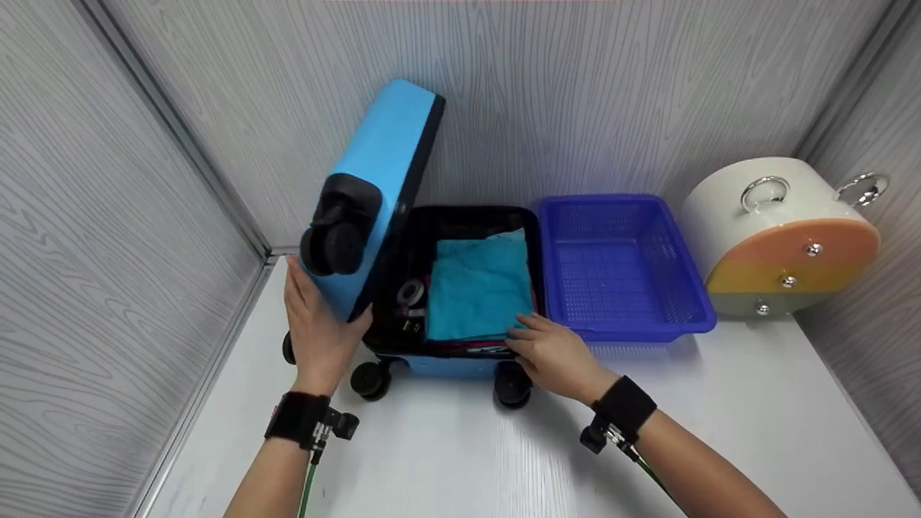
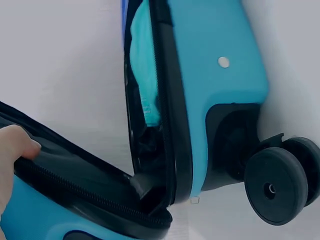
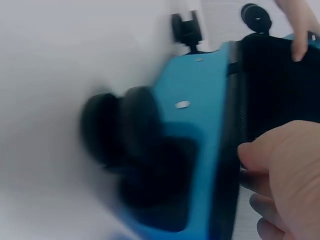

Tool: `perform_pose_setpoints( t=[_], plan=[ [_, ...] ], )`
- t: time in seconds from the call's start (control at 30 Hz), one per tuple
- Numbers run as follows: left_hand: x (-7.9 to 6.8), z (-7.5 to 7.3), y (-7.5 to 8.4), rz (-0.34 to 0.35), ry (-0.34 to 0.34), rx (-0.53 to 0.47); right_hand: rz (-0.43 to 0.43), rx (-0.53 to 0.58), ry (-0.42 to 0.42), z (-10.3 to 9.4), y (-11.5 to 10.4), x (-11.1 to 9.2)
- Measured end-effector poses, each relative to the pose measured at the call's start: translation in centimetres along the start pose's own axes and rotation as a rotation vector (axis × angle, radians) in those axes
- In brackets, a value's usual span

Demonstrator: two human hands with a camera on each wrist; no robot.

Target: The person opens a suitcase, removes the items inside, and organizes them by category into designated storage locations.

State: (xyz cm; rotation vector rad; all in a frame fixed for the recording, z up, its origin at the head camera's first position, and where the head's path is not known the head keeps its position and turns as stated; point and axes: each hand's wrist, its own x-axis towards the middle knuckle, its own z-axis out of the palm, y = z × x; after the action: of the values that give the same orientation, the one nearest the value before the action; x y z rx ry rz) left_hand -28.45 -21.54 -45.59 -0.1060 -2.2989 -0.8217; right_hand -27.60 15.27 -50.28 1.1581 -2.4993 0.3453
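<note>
A small blue suitcase stands unzipped on the table, its base lying flat on the left of the basket. The lid is raised and tilted to the left, and my left hand grips its near lower edge, thumb over the zipped rim. At the base's near right corner, my right hand holds the rim, thumb against the edge in the right wrist view. Inside lies a folded turquoise cloth, with a small whitish ring beside it. Other layers under the cloth are mostly hidden.
A blue plastic basket stands against the suitcase's right side. Farther right is a rounded white box with a striped front, small knobs and ring handles. Suitcase wheels jut out toward me. Patterned walls enclose the table.
</note>
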Motion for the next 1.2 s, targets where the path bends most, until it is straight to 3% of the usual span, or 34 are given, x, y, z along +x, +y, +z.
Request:
perform_pose_setpoints(
  t=[0.1,0.23,0.47,0.63,0.73,0.97,1.2],
  plan=[
    [0.3,-0.7,-0.7,-0.111,-0.003,-0.084,-0.001,-0.031,-0.017,0.4,0.4,-0.8],
    [0.6,-1.5,-2.0,-0.209,0.019,-0.168,-0.006,-0.044,-0.041,0.6,0.7,-1.3],
    [1.0,-2.6,-3.2,-0.241,0.080,-0.349,-0.036,-0.057,-0.036,0.9,1.2,-1.4],
    [0.3,-4.3,-3.2,-0.411,0.032,-0.476,-0.038,-0.052,-0.038,1.1,1.2,-1.5],
    [-0.1,-5.1,-3.9,-0.515,0.005,-0.538,-0.036,-0.045,-0.034,1.3,1.1,-1.4],
    [-0.9,-5.2,-7.2,-0.768,-0.077,-0.644,-0.037,-0.021,0.005,1.7,1.1,-1.5],
    [-2.0,-4.4,-10.1,-0.960,-0.136,-0.747,-0.043,-0.035,0.012,1.8,1.2,-1.5]
  ],
)
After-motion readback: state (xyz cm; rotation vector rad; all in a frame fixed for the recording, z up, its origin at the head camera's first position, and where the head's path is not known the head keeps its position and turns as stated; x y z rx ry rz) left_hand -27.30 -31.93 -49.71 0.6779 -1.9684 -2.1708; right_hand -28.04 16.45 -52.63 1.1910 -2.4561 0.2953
